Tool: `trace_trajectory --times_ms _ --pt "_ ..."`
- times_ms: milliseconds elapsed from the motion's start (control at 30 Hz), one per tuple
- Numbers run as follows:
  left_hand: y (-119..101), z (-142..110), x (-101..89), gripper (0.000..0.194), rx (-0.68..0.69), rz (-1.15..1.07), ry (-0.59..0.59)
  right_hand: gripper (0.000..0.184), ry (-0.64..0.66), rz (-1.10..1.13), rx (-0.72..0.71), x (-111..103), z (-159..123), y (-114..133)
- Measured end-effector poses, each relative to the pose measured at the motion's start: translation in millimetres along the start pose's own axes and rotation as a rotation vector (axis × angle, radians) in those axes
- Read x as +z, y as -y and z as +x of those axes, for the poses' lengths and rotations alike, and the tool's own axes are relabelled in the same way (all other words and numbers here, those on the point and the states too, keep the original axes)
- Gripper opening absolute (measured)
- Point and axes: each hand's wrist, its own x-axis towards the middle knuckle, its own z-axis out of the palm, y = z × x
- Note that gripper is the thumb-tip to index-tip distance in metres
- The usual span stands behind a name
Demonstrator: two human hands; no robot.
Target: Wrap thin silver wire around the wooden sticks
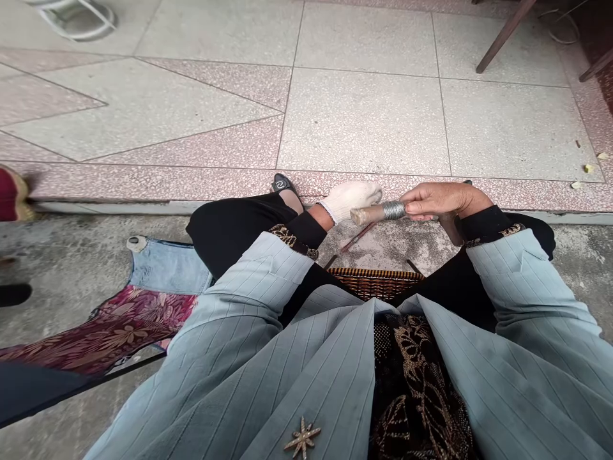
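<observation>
My left hand [357,199], in a white knitted glove, is closed with its fingers curled away from me. Whatever it may hold is hidden. My bare right hand [433,199] wraps round one end of a wooden handle [364,214] with silvery wire [393,210] wound tightly about it. The handle points left, its blunt wooden end close below the gloved hand; I cannot tell whether they touch. A thin reddish tool [358,237] shows on the concrete just below the handle.
A woven seat edge [376,275] lies between my legs. A low step with a tiled floor [364,121] rises ahead. Patterned cloth and denim [165,265] hang at my left. Chair legs [505,37] stand far right, and a pale stool base [79,19] far left.
</observation>
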Motion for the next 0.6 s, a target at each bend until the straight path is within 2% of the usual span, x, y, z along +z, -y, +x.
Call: trace_trajectory --times_ms 67,133,267,333,433,533,600 --pt "-0.4 -3.6 -8.5 0.038 0.022 0.124 -0.059 0.047 0.078 -0.012 0.041 -0.1 2.0 -4.6" --pt "-1.8 -8.7 -16.6 0.042 0.027 0.216 -0.102 0.046 0.1 -0.048 0.103 0.7 5.1 -9.4" --pt "-3.7 -15.6 -24.4 0.046 -0.024 0.285 -0.14 0.045 0.028 -0.286 0.312 1.9 12.7 -14.6" --pt "-3.8 -16.5 -23.6 0.044 -0.018 0.296 -0.152 0.043 -0.082 -0.471 0.425 0.8 16.2 -14.9" --pt "-5.4 -16.4 -18.6 0.041 -0.013 0.303 -0.176 0.044 -0.316 -0.668 0.576 -2.9 20.1 -15.8" --pt "-10.7 -16.0 -10.2 0.043 -0.009 0.286 -0.178 0.05 -0.549 -0.723 0.659 -6.5 22.0 -18.5" --pt "-15.3 -15.5 -3.5 0.044 0.039 0.253 -0.136 0.05 -0.668 -0.706 0.645 -7.5 21.8 -19.6"
